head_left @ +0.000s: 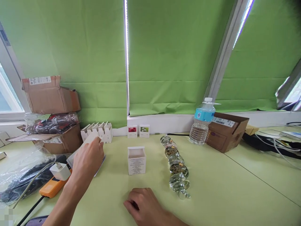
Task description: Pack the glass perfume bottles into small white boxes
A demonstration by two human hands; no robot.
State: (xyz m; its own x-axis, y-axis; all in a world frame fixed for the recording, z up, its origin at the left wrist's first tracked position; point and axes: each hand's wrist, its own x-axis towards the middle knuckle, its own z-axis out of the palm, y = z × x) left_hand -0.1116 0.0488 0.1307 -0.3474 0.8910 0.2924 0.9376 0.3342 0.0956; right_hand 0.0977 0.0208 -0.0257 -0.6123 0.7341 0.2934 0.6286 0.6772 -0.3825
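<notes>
White carton (136,165): long axis vertical, mouth up | left hand (91,151): can't tell grip | right hand (142,203): curled together

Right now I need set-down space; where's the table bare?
Widest: right of the glass row, in front of the water bottle and brown box. Narrower: between that row and the open white box. The left is crowded with cardboard boxes and an orange device.

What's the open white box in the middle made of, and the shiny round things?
The open white box looks like matte card: its walls look thin. The shiny round things seem glossy glass, or maybe clear plastic: they're see-through with bright glints.
</notes>
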